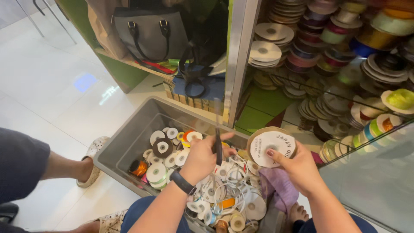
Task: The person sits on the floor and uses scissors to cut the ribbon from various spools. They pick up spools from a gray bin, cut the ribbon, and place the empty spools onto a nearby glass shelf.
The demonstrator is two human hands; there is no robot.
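Your left hand (202, 156) is clamped on dark scissors (218, 146), blades up. Your right hand (297, 166) pinches a white-faced ribbon spool (271, 147) just right of them, hands slightly apart, above the grey bin (129, 138) of ribbon spools (157, 172).

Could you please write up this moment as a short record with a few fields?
Setting: shop floor beside a glass display case stacked with ribbon spools
Left hand: grip closed on dark scissors
Right hand: holds a white-faced ribbon spool upright
Below hands: grey bin full of loose spools
Shelf behind: grey handbag
Nearby: another person's sandalled foot
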